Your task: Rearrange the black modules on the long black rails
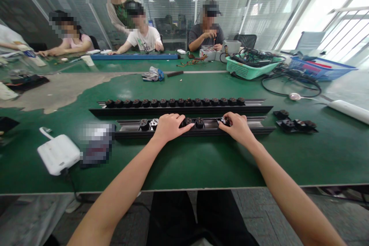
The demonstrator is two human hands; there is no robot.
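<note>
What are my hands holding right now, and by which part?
Nothing is lifted. The left hand lies flat on the near rail; the right hand touches a black socket in it, but whether it grips cannot be told.

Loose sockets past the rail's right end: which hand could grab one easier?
Right, probably. The right hand rests near the right end of the rail, nearest the loose sockets. The left hand sits mid-rail and would have to cross the right one.

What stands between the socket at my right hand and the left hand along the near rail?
Two small black plastic sockets sit in the long black metal rail between the left hand and right hand; nothing else visible.
</note>
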